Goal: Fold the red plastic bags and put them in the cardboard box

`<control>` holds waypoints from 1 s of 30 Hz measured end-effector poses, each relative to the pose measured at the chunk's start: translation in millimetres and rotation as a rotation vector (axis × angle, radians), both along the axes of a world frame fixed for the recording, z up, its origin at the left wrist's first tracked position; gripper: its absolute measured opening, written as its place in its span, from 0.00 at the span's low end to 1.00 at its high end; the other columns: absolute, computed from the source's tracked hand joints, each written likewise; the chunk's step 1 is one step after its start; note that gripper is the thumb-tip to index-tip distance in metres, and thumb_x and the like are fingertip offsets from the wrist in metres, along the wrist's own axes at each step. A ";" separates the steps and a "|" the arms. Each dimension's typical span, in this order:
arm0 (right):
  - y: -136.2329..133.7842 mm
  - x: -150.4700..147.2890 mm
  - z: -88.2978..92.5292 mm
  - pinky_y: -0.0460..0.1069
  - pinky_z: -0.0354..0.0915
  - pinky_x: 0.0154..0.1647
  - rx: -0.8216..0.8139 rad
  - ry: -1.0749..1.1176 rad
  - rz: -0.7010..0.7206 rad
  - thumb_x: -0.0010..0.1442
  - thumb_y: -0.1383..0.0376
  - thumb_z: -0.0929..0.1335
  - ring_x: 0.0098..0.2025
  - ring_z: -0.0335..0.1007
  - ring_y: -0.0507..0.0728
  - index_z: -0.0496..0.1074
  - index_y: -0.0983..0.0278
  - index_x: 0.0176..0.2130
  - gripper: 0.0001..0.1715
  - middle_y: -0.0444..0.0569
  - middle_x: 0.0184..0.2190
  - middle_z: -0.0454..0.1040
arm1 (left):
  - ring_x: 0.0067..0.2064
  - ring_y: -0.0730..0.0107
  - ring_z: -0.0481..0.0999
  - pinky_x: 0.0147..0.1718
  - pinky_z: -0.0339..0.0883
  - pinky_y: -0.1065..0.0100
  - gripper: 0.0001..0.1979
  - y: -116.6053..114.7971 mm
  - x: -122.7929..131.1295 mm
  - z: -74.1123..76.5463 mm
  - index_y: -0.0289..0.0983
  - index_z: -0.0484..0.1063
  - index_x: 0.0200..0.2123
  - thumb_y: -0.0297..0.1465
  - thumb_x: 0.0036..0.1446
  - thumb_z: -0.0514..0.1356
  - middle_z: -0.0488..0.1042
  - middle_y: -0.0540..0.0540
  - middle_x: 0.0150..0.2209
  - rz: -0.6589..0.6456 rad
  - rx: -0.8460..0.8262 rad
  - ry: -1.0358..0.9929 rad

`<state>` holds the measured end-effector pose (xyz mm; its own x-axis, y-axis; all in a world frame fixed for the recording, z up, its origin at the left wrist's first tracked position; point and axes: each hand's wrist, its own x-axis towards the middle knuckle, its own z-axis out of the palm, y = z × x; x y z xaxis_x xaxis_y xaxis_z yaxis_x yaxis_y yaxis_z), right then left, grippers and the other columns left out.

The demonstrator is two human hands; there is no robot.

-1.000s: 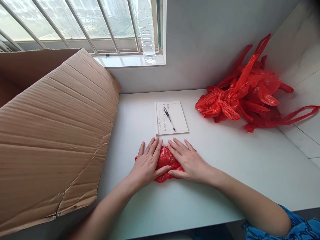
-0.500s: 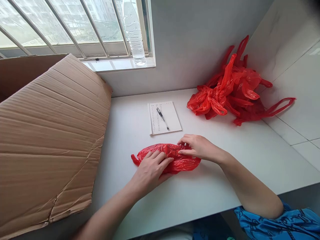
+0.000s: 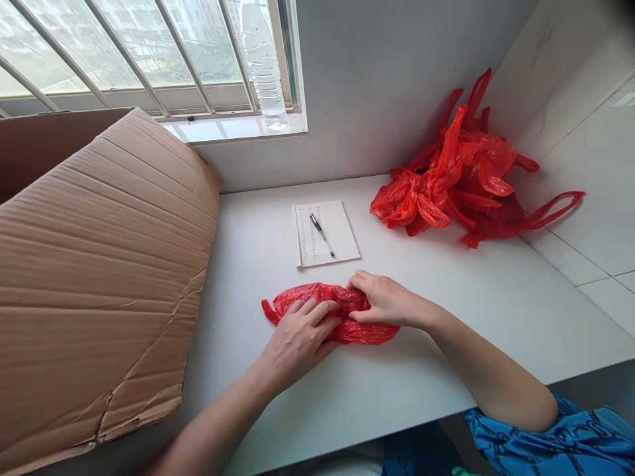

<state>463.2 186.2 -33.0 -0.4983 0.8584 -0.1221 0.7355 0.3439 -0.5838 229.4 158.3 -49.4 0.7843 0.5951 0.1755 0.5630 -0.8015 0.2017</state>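
Observation:
A crumpled red plastic bag (image 3: 307, 292) lies on the white table in front of me, stretched out sideways with a short twisted end at its left. My left hand (image 3: 302, 334) rests over its left and middle part, fingers bent and gripping the plastic. From the right, my right hand (image 3: 380, 301) grips the bag's far side, its fingers curled into the folds and the thumb nearer me. Whatever the bag may contain is hidden.
A notebook (image 3: 342, 231) with a pen (image 3: 322, 236) on it lies beyond the bag. Several red plastic bags (image 3: 461, 172) are heaped at the back right. A large cardboard box (image 3: 109, 277) stands at left. A clear bottle (image 3: 265, 73) stands on the windowsill.
My right hand has shifted a little left along the bag, closer to my left hand, and its fingers have curled in. My left hand stays nearly where it was.

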 end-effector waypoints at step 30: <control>-34.0 -61.3 -25.6 0.56 0.68 0.53 -0.784 1.156 -0.273 0.53 0.66 0.75 0.51 0.71 0.60 0.69 0.61 0.51 0.27 0.50 0.48 0.75 | 0.52 0.65 0.72 0.52 0.64 0.61 0.09 32.3 -34.0 -0.1 0.39 0.68 0.32 0.30 0.67 0.54 0.78 0.47 0.45 0.155 0.014 -0.442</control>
